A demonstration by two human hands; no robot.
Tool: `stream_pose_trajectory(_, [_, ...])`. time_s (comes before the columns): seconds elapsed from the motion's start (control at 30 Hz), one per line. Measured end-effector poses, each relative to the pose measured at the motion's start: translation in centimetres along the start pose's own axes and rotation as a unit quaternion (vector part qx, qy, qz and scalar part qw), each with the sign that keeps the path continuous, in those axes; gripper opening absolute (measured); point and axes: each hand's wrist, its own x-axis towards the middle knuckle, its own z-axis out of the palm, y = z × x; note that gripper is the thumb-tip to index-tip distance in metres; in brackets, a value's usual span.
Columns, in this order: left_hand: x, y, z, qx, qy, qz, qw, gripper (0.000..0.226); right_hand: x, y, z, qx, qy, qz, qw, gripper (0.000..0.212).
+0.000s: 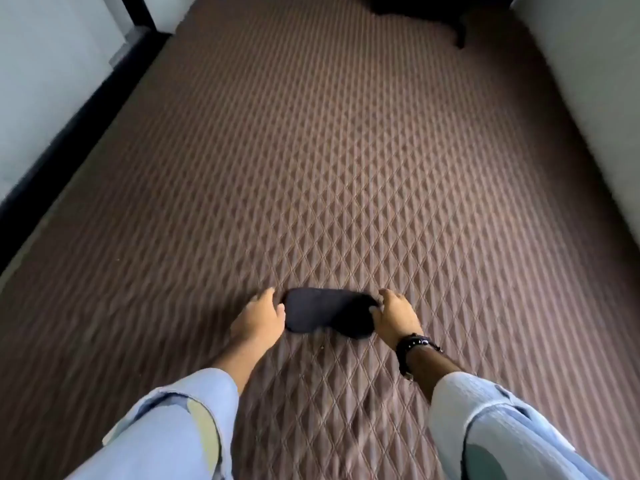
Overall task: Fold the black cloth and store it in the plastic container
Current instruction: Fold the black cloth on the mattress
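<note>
A small black cloth [325, 311], folded into a compact rounded rectangle, lies flat on a brown quilted surface [346, 168] near me. My left hand [258, 315] rests at the cloth's left end, fingers touching its edge. At the right end my right hand [394, 315] does the same, fingers curled against the cloth; a dark bracelet and watch sit on that wrist. Whether either hand pinches the cloth is unclear. No plastic container is in view.
The quilted surface stretches far ahead. A white wall with a black strip [69, 140] borders it on the left, another pale wall [588, 81] on the right. A dark object [426, 12] sits at the far end.
</note>
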Motion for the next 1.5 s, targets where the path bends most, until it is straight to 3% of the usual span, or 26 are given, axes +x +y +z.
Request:
stream_pose_trajectory(0.23, [3.3,-1.1,1.9,-0.148,-0.01,-0.041,0.988,0.052,1.1,1.1,2.3,0.044,0.009,0.049,0.998,0.036])
stream_pose_trajectory(0.47, [4.1,-1.5,2.1,-0.182,-0.025,-0.048,0.982,0.04,1.0,0.7,1.7,0.04,0.006,0.054,0.998,0.028])
stream_pose_trajectory(0.6, [3.5,-1.8,1.7,-0.231,-0.022,-0.04,0.972,0.039,0.7,0.1,0.5,0.077,-0.003,0.053,0.996,0.011])
stream_pose_trajectory(0.7, [2.8,-1.6,0.6,-0.206,0.032,0.009,0.978,0.04,0.5,-0.7,-0.4,0.079,0.057,-0.015,0.995,0.015])
stream_pose_trajectory(0.8, [1.7,-1.3,-0.4,-0.206,0.116,0.083,0.968,0.024,-0.3,-1.2,-0.7,0.068,0.137,-0.12,0.981,0.019])
stream_pose_trajectory(0.97, [-0.4,-2.5,0.6,-0.202,0.162,0.161,0.952,0.034,-2.8,0.9,1.8,-0.01,0.163,-0.2,0.966,0.023])
stream_pose_trajectory(1.1, [-0.7,-4.4,3.2,-0.2,0.123,0.093,0.968,0.037,-4.3,3.4,5.0,-0.062,0.068,-0.179,0.98,0.024])
stream_pose_trajectory(1.17, [-0.9,-5.0,3.8,-0.208,0.122,0.038,0.97,0.035,-5.1,4.2,6.3,-0.048,0.011,-0.16,0.986,0.037])
stream_pose_trajectory(1.23, [-0.9,-5.3,4.0,-0.242,0.105,-0.027,0.964,0.027,-5.6,4.9,7.1,-0.05,0.025,-0.157,0.986,0.051])
stream_pose_trajectory(1.27, [-1.0,-5.3,3.9,-0.263,0.084,-0.06,0.959,0.024,-5.5,4.9,7.2,-0.039,0.067,-0.153,0.985,0.053])
stream_pose_trajectory(1.37, [-0.8,-4.9,3.6,-0.3,0.022,-0.107,0.948,0.033,-4.9,3.9,6.9,0.156,0.147,-0.008,0.977,0.038])
stream_pose_trajectory(1.43, [-0.5,-4.8,3.8,-0.335,-0.007,-0.114,0.935,0.038,-3.9,3.0,6.4,0.241,0.11,0.088,0.96,0.03])
stream_pose_trajectory(1.5, [-0.3,-4.8,4.0,-0.366,-0.035,-0.119,0.922,0.038,-3.0,2.8,6.1,0.258,0.072,0.126,0.955,0.027])
